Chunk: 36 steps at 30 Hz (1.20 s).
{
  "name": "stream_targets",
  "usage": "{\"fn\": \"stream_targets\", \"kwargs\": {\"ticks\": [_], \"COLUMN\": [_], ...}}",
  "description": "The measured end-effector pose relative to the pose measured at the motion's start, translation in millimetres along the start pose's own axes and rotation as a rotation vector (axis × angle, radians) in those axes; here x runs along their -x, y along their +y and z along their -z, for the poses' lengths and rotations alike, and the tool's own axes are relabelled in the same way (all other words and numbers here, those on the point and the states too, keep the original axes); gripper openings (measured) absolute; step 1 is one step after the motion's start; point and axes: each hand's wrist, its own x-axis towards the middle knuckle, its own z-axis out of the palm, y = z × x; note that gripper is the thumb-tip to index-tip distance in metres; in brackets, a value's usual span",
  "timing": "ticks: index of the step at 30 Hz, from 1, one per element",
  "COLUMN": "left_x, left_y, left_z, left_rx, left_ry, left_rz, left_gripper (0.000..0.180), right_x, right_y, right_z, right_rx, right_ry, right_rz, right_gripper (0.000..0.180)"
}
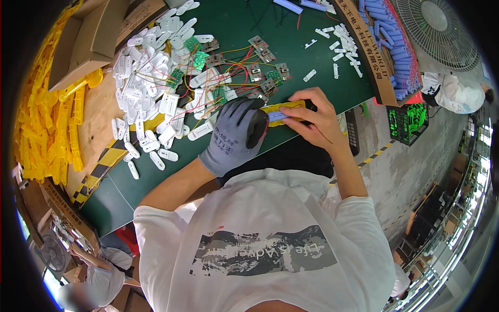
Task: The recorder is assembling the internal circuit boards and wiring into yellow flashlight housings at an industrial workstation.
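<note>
My left hand [233, 136], in a grey work glove with dark fingertips, is closed round one end of a yellow plastic casing [296, 104] near the table's front edge. A blue cylindrical battery cell [277, 116] lies in the casing, partly covered by the glove. My bare right hand [318, 118] grips the casing's other end between thumb and fingers. Just beyond my hands are circuit boards with metal parts [262, 49] and red and yellow wires. White plastic covers [150, 73] are heaped to the left of them.
Yellow casings [47, 125] are piled at the far left beside an open cardboard box [88, 41]. Small white strips [343, 44] lie on the green table [291, 57]. A carton of blue cells [382, 31] and a fan [436, 26] stand at the right. Other people sit nearby.
</note>
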Motion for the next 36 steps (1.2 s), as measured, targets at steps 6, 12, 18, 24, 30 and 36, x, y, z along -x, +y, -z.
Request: {"fn": "stream_targets", "kwargs": {"ticks": [6, 12, 18, 24, 30, 36], "left_x": [-6, -1, -2, -2, -2, -4], "left_y": [5, 2, 4, 8, 7, 5], "left_z": [20, 6, 3, 6, 8, 8], "left_rx": [-0.045, -0.16, -0.153, -0.139, -0.111, -0.097], "left_ry": [-0.115, -0.045, -0.008, -0.033, -0.03, -0.03], "left_rz": [-0.085, -0.072, -0.054, -0.022, -0.005, -0.022], "left_gripper": [0.05, 0.038, 0.038, 0.037, 0.038, 0.038], "right_x": [-4, -4, -23, -16, 28, 42], "right_y": [-3, 22, 37, 36, 29, 9], "right_z": [3, 22, 20, 17, 48, 34], "right_rx": [-0.037, -0.5, 0.074, 0.153, -0.174, -0.336], "right_ry": [-0.087, 0.263, 0.183, 0.303, 0.667, 0.559], "right_rz": [-0.046, -0.497, -0.572, -0.511, -0.712, -0.709], "right_gripper": [0.026, 0.02, 0.013, 0.009, 0.008, 0.01]}}
